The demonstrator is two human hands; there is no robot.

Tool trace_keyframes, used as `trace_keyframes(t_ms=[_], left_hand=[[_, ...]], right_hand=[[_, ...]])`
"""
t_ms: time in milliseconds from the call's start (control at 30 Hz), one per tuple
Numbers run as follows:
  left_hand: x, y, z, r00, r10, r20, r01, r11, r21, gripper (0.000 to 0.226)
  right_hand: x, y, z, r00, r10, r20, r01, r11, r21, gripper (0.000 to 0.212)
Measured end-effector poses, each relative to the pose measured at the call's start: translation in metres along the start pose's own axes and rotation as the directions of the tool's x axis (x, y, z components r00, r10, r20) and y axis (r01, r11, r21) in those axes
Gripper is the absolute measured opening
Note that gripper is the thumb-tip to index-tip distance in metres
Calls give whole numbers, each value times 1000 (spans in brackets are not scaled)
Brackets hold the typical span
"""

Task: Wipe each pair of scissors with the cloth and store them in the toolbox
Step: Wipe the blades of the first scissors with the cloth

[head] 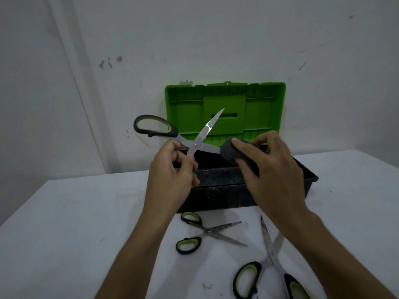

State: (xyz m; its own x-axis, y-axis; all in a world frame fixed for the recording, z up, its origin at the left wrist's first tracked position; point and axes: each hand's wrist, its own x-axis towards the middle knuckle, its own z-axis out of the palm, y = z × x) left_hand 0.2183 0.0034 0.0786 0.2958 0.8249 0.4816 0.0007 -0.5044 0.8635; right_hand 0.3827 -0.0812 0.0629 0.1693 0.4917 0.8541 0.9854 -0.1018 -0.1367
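Observation:
My left hand (174,169) holds a pair of black-and-green scissors (195,140) spread wide apart above the toolbox, gripping near the pivot and lower handle. My right hand (269,167) clasps a dark grey cloth (232,153) folded around the tip of one blade. The other blade points up toward the lid. The toolbox has a black base (226,190) and a raised green lid (224,111). Two more pairs lie on the table in front of it: a small pair (207,233) spread apart and a large pair (272,255) at the lower right.
The white table (75,223) carries the toolbox near its far edge, against a grey wall (194,39). The table's left edge slants toward me. Small specks of dirt mark the tabletop.

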Motion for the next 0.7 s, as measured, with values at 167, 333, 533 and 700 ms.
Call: trace_keyframes(t_ms=[167, 333, 533, 700], left_hand=[[-1, 7, 1, 996, 90, -6, -88, 989, 116, 23], [10, 9, -23, 996, 70, -60, -62, 990, 129, 8], [7, 15, -21, 996, 91, 8, -91, 971, 223, 8], [11, 12, -26, 999, 41, 2, -41, 992, 122, 7]], right_hand=[[3, -15, -3, 996, -89, 30, 88, 995, 56, 39], [11, 4, -12, 999, 4, 45, -6, 999, 42, 40], [25, -29, -11, 989, -147, 7, 143, 972, 188, 43], [17, -17, -3, 980, -173, 101, 158, 977, 141, 39]])
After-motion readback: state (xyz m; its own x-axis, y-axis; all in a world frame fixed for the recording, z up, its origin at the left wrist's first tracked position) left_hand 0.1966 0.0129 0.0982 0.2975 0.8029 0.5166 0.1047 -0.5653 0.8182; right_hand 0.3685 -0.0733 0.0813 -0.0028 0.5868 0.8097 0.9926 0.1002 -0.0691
